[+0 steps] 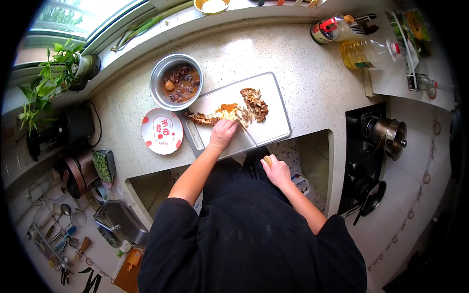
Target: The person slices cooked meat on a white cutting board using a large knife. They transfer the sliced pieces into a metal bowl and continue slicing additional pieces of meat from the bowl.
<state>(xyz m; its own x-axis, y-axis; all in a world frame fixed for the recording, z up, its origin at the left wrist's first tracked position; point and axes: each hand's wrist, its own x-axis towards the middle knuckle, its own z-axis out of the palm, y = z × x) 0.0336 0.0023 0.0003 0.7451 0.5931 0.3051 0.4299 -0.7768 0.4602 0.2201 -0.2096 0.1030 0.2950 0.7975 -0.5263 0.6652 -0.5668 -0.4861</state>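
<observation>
My right hand (278, 172) grips the wooden handle of a kitchen knife (268, 160) in front of the counter edge. Its blade (248, 137) reaches over a white cutting board with a grey rim (278, 126). Curled fingers of my left hand (222, 132) press on a brown, ruffled piece of cooked food (200, 118), possibly tripe, beside the blade tip. An orange-yellow part of it shows past the fingers. Cut brown strips (254, 104) lie heaped on the board's far right. My left fingertips are partly hidden.
Left of the board stand a metal pot (155, 86) with dark pieces in broth and a white plate (150, 141) with red decoration and writing. Oil bottle (361, 55) and sauce bottle (322, 33) are at back right. A stove (351, 146) lies right, a sink (126, 219) left.
</observation>
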